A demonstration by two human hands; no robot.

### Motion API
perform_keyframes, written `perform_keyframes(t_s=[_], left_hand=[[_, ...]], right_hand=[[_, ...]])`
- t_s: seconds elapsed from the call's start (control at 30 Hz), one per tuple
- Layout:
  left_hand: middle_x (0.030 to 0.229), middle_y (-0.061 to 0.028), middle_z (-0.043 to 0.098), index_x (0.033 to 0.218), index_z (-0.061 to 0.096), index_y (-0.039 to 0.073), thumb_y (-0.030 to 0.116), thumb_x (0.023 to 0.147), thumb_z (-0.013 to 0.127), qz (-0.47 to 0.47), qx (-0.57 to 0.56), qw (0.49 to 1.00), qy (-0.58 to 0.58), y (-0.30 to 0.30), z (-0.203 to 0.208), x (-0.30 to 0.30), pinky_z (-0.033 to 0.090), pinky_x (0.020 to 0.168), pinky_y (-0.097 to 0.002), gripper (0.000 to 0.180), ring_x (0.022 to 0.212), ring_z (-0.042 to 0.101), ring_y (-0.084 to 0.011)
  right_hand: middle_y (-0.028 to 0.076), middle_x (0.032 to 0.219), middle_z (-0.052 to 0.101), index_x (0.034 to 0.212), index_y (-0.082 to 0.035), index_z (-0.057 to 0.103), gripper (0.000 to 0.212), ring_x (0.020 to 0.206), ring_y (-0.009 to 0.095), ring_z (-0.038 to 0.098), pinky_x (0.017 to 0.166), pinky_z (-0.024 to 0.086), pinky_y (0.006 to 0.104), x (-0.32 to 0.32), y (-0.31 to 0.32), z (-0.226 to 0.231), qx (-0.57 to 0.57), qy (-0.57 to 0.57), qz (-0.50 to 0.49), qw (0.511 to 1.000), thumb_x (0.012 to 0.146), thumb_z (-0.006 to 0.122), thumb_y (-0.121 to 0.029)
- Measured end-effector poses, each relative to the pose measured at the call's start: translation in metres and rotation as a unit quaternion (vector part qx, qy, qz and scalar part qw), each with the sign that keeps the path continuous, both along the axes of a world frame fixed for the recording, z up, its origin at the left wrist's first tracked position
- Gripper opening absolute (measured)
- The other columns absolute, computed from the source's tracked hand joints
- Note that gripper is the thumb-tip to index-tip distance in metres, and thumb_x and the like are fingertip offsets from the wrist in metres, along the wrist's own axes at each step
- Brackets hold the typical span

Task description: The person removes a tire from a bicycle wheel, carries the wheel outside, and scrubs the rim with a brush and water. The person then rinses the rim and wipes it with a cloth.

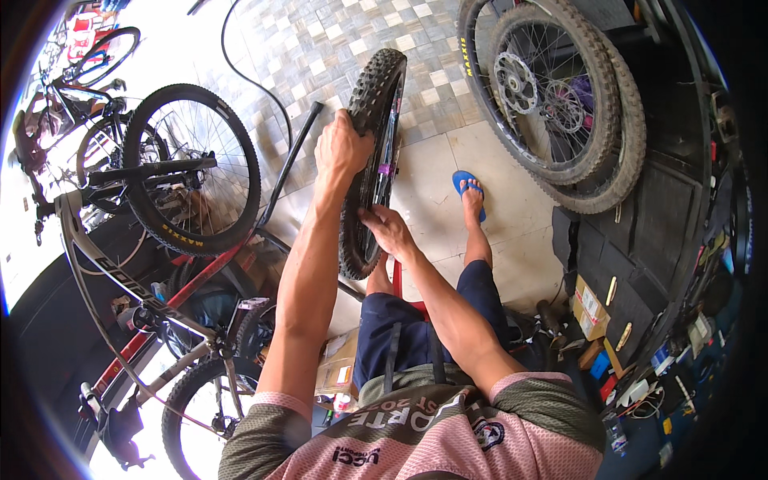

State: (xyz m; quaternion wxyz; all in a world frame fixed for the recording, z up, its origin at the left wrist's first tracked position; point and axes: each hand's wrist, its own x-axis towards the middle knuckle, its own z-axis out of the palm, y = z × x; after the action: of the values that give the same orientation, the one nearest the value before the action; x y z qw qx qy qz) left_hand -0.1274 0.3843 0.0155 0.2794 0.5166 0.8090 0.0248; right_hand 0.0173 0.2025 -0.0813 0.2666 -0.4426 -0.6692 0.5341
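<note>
A bicycle wheel with a black knobby tyre (pixel 376 90) stands upright in front of me, seen nearly edge-on, with a purple patch among its spokes. Wrapped over the tyre's left side, higher up, is my left hand (pixel 344 150), with its fingers closed. My right hand (pixel 387 230) grips the rim and tyre lower down, on the side nearer my body; some of its fingertips are hidden by the wheel. Between my legs, below the wheel, part of a red frame or stand (pixel 398 278) shows.
Two large wheels (pixel 560 172) with disc rotors lean at the upper right. A grey mountain bike (pixel 120 276) and a loose-looking front wheel (pixel 192 228) fill the left. A black hose (pixel 272 92) crosses the floor. Cardboard boxes (pixel 590 308) and scattered small parts lie lower right.
</note>
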Motion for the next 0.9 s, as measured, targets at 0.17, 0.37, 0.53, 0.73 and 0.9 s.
perform_keyframes(t_s=[0.17, 0.37, 0.53, 0.73, 0.9], left_hand=[[0.092, -0.0306, 0.074, 0.104, 0.069, -0.003, 0.028, 0.086, 0.079, -0.02, 0.024, 0.999, -0.045, -0.008, -0.003, -0.013, 0.057, 0.082, -0.053, 0.038, 0.092, 0.074, -0.0473], [0.092, -0.0306, 0.073, 0.108, 0.067, -0.003, 0.029, 0.086, 0.078, -0.026, 0.036, 0.998, -0.052, -0.022, -0.006, -0.038, 0.057, 0.08, -0.0536, 0.041, 0.093, 0.074, -0.0488], [0.096, -0.0323, 0.074, 0.107, 0.06, 0.002, 0.028, 0.088, 0.075, -0.009, 0.022, 0.999, -0.037, -0.038, -0.001, -0.014, 0.057, 0.084, -0.0584, 0.036, 0.094, 0.072, -0.0522], [0.097, -0.0312, 0.074, 0.108, 0.063, 0.001, 0.027, 0.087, 0.073, 0.018, 0.012, 0.998, -0.067, -0.057, 0.003, 0.005, 0.055, 0.085, -0.0585, 0.035, 0.094, 0.071, -0.0528], [0.095, -0.0294, 0.074, 0.114, 0.067, 0.0, 0.027, 0.087, 0.075, 0.03, 0.012, 0.996, -0.086, -0.07, 0.008, 0.016, 0.056, 0.084, -0.0552, 0.04, 0.095, 0.072, -0.0505]], right_hand=[[0.013, 0.086, 0.065, 0.12, -0.007, 0.072, 0.021, 0.078, 0.029, 0.064, 0.074, 0.054, 0.0418, 0.007, 0.004, 0.016, -0.324, 0.025, 0.001, 0.946, 0.105, 0.067, -0.022], [0.013, 0.093, 0.073, 0.117, -0.003, 0.07, 0.033, 0.085, 0.024, 0.068, 0.079, 0.054, 0.0387, 0.03, -0.004, 0.023, -0.354, 0.074, -0.025, 0.932, 0.104, 0.069, -0.033], [0.008, 0.099, 0.077, 0.115, -0.003, 0.074, 0.03, 0.092, 0.021, 0.069, 0.089, 0.054, 0.037, 0.038, -0.007, 0.014, -0.366, 0.111, 0.009, 0.924, 0.1, 0.071, -0.029], [0.001, 0.08, 0.071, 0.1, -0.003, 0.078, 0.074, 0.077, 0.011, 0.064, 0.069, 0.051, 0.0296, 0.062, 0.015, -0.007, -0.46, 0.046, 0.116, 0.879, 0.097, 0.064, -0.076], [0.003, 0.109, 0.074, 0.133, -0.004, 0.07, 0.079, 0.1, 0.012, 0.065, 0.083, 0.05, 0.0301, 0.079, 0.1, -0.044, -0.369, 0.054, -0.139, 0.917, 0.1, 0.058, -0.075]])
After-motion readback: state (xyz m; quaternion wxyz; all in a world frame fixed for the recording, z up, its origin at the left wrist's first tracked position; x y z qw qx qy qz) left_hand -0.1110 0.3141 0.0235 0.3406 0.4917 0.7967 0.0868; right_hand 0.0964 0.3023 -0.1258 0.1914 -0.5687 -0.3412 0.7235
